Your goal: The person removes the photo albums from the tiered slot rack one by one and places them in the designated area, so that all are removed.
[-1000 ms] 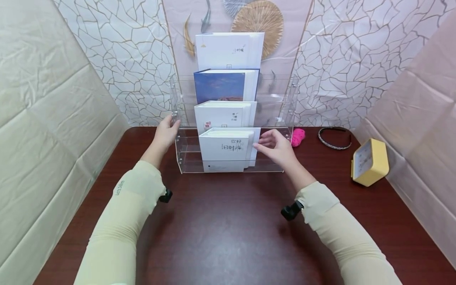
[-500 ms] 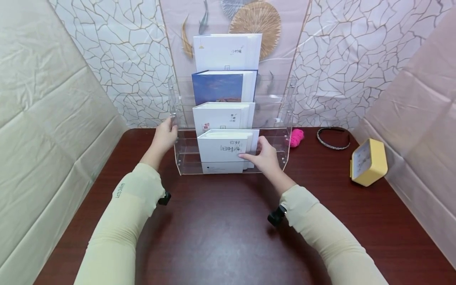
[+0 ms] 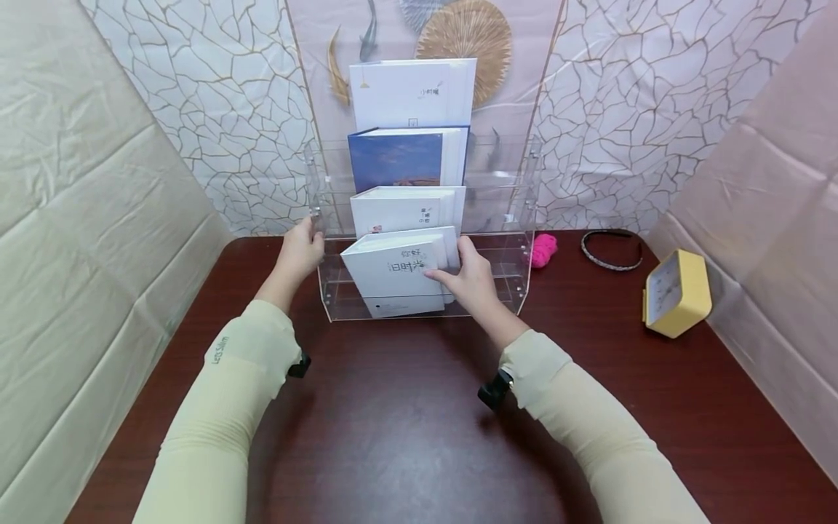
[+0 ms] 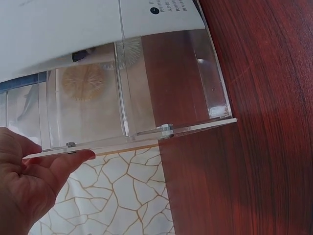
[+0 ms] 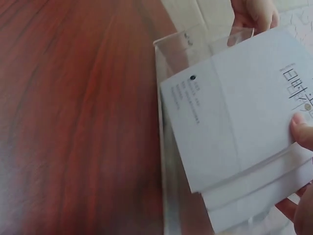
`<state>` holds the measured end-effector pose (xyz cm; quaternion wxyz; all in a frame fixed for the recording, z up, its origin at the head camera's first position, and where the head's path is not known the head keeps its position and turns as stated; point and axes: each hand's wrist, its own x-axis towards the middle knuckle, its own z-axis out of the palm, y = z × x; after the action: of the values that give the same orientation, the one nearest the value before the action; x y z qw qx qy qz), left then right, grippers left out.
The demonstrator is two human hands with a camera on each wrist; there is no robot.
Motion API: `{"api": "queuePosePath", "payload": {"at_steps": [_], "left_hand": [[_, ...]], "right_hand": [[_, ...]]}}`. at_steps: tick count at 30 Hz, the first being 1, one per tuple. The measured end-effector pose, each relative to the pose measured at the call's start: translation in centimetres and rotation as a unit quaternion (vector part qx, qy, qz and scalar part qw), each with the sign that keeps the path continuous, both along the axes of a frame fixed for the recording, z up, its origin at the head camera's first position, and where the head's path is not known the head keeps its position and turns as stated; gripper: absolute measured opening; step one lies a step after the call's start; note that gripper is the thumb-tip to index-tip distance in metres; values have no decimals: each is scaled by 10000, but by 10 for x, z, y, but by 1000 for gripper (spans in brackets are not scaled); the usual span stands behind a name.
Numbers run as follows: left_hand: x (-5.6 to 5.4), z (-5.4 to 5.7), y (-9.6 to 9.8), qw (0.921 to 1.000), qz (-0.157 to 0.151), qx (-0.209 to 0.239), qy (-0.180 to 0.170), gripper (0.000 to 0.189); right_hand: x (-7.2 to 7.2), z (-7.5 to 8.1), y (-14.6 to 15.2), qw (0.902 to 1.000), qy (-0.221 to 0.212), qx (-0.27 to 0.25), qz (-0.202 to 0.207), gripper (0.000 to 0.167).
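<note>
A clear acrylic book rack (image 3: pixel 337 300) stands at the back of the table, books set in its stepped tiers. At its left side panel, my left hand (image 3: pixel 300 251) pinches the panel edge, thumb on one face and fingers on the other in the left wrist view. My right hand (image 3: pixel 474 285) grips the right edge of a white book (image 3: pixel 389 280) with black characters, in the lowest tier. The thumb lies on its cover and the fingers are behind it. The book leans to the left, its lower part still within the rack's front lip.
Behind it stand another white book (image 3: pixel 393 211), a blue-covered book (image 3: pixel 396 160) and a tall white book (image 3: pixel 406 91). Right of the rack lie a pink bundle (image 3: pixel 543 249), a headband (image 3: pixel 612 262) and a yellow clock (image 3: pixel 681 295). Cloth-covered walls enclose the table (image 3: pixel 393 422).
My right hand has moved left from beside the front white book and taken hold of its right edge. The book has tilted leftward. My left hand stays on the rack's side.
</note>
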<state>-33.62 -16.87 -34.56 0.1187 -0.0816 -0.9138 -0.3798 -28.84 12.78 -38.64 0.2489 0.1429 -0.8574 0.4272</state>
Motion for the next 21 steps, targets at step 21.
{"api": "queuePosePath", "payload": {"at_steps": [21], "left_hand": [[-1,-1,-1,9997,-127,-196,119,29]], "right_hand": [[-7,12,-16,9943,7,-309,1023,59]]}}
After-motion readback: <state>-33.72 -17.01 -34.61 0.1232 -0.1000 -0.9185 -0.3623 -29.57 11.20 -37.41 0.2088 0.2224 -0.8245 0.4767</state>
